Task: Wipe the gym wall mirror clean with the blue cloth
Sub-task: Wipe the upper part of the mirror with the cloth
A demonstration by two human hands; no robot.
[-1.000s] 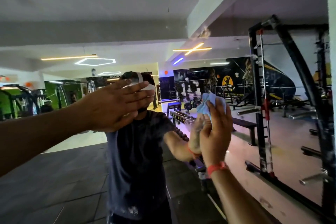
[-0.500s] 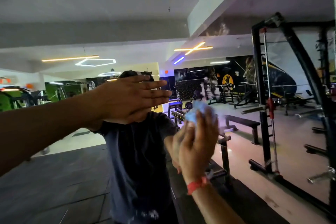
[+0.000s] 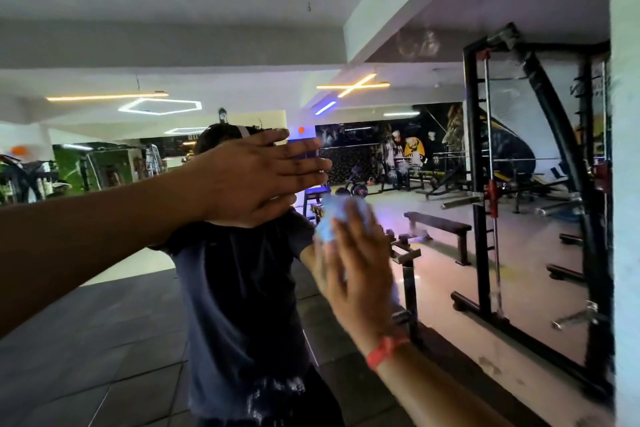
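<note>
The wall mirror (image 3: pixel 433 288) fills nearly the whole view and reflects the gym and a person in a dark shirt. My right hand (image 3: pixel 360 274), with a red band at the wrist, presses the bunched blue cloth (image 3: pixel 337 218) against the glass at chest height; the hand is blurred by motion. The cloth shows above and left of the fingers. My left hand (image 3: pixel 256 177) lies flat against the mirror with straight fingers pointing right, just up and left of the cloth.
A white wall edge (image 3: pixel 625 184) bounds the mirror on the right. Smudges (image 3: pixel 417 43) mark the glass high up, and spots (image 3: pixel 491 364) show low on the right. Reflected in the mirror are a black rack, benches and weights.
My right hand has carried the cloth down and to the left across the glass. My left hand has slid to the right along the mirror, staying flat.
</note>
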